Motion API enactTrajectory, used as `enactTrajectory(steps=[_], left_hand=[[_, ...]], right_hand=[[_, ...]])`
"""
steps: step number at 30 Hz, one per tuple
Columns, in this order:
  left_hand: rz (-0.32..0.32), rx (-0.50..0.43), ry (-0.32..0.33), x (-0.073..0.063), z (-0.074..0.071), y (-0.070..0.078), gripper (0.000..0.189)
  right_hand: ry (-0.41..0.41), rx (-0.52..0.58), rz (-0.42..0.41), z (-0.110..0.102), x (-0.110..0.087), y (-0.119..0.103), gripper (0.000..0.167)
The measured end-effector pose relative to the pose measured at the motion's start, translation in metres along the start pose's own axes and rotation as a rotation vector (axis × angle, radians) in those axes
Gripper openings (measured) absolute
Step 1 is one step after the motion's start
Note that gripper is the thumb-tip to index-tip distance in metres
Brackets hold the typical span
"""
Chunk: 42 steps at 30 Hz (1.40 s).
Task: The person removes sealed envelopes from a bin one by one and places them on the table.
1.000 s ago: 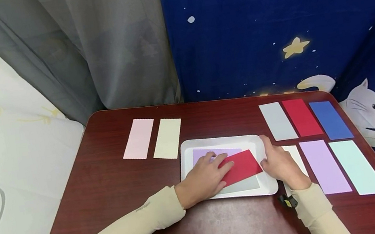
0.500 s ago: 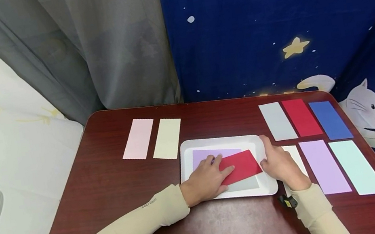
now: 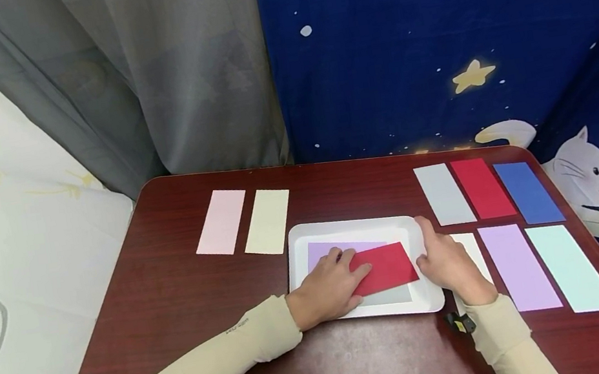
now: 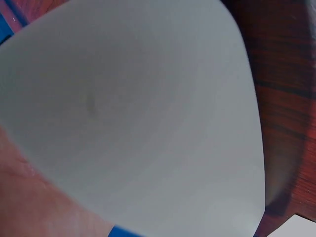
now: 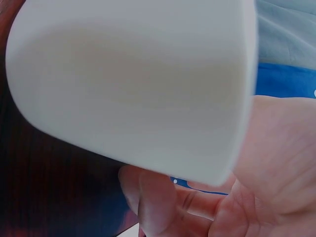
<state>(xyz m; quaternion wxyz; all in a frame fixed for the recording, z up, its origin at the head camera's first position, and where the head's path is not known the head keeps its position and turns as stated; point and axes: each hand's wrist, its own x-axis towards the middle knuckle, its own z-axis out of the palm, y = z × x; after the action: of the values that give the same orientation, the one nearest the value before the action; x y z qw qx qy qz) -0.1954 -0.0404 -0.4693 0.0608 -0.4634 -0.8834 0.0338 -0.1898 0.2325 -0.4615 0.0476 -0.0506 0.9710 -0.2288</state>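
Note:
My left hand (image 3: 329, 283) lies over the white tray (image 3: 353, 225), its fingertips on the left part of a red card (image 3: 385, 267). Under the red card show a purple card (image 3: 318, 252) and a pale grey card (image 3: 390, 296), partly hidden. My right hand (image 3: 449, 261) grips the tray's right rim, with the thumb on the inner side. In the left wrist view a pale curved surface of the tray (image 4: 148, 113) fills most of the frame and the fingertips are hidden. The right wrist view shows the tray wall (image 5: 138, 89) close up, with curled fingers (image 5: 158, 197) at its lower edge.
Pink (image 3: 221, 222) and cream (image 3: 267, 221) cards lie left of the tray. To the right are grey (image 3: 444, 194), red (image 3: 483, 188), blue (image 3: 528, 191), purple (image 3: 519, 266) and mint (image 3: 573, 268) cards. A white card (image 3: 469, 245) is partly behind the right hand.
My left hand has shifted slightly right and its fingers have drawn closer together. The red and purple cards have slid a little toward the tray's near side. My right hand stays put.

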Motion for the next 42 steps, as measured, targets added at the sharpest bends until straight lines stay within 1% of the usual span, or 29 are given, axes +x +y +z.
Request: enactTrajectory(steps=[4,8,14,18,23,27,33,42], left_hand=[[0.002,-0.003,0.026,-0.001,-0.002,-0.001,0.049],[0.002,0.005,0.071,-0.003,-0.003,-0.003,0.045],[0.009,-0.012,0.133,-0.004,-0.005,-0.006,0.042],[0.012,-0.003,0.149,-0.005,-0.007,-0.009,0.043],[0.004,0.007,0.154,-0.005,-0.009,-0.014,0.046],[-0.021,-0.021,0.153,-0.005,-0.009,-0.017,0.047],[-0.053,-0.063,0.131,-0.005,-0.011,-0.022,0.048],[-0.072,-0.076,0.117,-0.006,-0.015,-0.028,0.050]], right_hand=[[0.003,-0.002,-0.002,0.000,0.000,0.000,0.074],[0.003,-0.004,-0.003,0.000,0.000,0.000,0.073],[0.007,-0.004,-0.010,0.000,0.000,0.000,0.073],[0.013,-0.003,-0.014,0.001,0.000,0.001,0.074],[0.025,-0.001,-0.020,0.002,0.000,0.002,0.074],[0.027,0.000,-0.021,0.002,0.000,0.002,0.075],[0.020,-0.002,-0.020,0.002,0.000,0.002,0.075],[0.009,-0.011,-0.007,0.001,0.001,0.002,0.076]])
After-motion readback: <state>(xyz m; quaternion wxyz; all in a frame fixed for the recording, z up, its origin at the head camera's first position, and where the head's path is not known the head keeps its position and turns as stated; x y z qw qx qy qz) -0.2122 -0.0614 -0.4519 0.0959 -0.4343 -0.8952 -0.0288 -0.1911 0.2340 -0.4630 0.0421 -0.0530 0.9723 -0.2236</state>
